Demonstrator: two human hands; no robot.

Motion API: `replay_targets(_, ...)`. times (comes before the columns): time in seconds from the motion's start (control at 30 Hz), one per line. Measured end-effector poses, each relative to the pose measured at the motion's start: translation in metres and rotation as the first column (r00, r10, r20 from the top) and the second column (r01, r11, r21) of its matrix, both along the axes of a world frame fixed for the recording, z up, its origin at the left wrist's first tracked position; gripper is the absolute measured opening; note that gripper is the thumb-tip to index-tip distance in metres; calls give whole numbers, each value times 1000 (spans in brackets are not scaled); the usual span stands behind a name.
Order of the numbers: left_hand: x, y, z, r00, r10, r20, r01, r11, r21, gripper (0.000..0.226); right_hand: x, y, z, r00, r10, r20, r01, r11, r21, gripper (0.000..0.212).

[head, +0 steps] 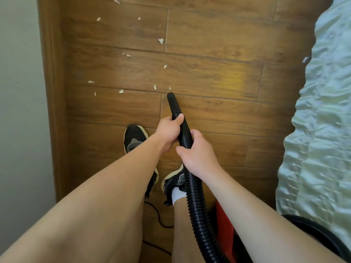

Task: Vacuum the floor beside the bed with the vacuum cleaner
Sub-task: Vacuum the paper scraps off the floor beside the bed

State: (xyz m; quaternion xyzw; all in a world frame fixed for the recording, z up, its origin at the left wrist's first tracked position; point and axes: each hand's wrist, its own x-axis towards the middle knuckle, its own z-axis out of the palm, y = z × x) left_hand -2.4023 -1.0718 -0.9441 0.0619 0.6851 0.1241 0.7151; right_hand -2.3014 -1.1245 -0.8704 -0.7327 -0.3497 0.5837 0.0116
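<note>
Both hands hold the vacuum cleaner's black ribbed hose, which runs from 5 o'clock in the frame up to the centre.

The left hand grips the hose at the join of the ribbed section and the smooth end. Its fingers are wrapped round the hose and the thumb lies along the top. The right hand grips the ribbed section just below, with the fingers closed round the far side and the thumb on the near side. The 2 hands are close together but apart.

The nozzle tip points to 12 o'clock, low over the wooden floor. 2 paper scraps lie just beyond the tip, at its 11 and 12 o'clock. More scraps are scattered from 10 to 12 o'clock, toward the top of the frame.

The red vacuum body stands at 5 o'clock, partly hidden behind the right forearm. A black curved edge at 4 o'clock appears to belong to the same machine.

The bed, with pale rumpled bedding, fills the 3 o'clock side. A wooden skirting board and a pale wall run down the 9 o'clock side.

2 black shoes stand on the floor at 6 to 7 o'clock. A thin black power cord curls on the floor beside them.
</note>
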Motion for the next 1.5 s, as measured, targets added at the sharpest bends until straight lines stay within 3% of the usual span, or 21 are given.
replay_targets(0.23, -7, 11, -12, 1000, -13, 25, 14, 999, -39, 24, -10, 6, -13, 1000, 12, 16, -12, 1000, 3, 36)
replay_targets(0.4, -14, 18, -19, 1000, -6, 30, 7, 999, -42, 24, -14, 13, -17, 1000, 25, 14, -25, 1000, -3, 45)
replay_targets(0.53, -23, 25, -22, 1000, -13, 27, 14, 999, -42, 24, -22, 20, -20, 999, 32, -6, -32, 999, 19, 34)
replay_targets(0.97, -62, 39, -21, 997, 20, -73, -22, 999, -34, 17, -49, 44, -19, 993, 83, -78, -81, 996, 38, 30)
replay_targets(1.37, -104, 35, -17, 987, 82, -141, -88, 995, -36, 26, -81, 49, -18, 982, 148, -118, -142, 988, 56, 33)
replay_targets(1.5, -120, 34, -18, 984, 93, -150, -99, 995, -29, 25, -95, 52, -21, 975, 187, -119, -178, 981, 77, 22)
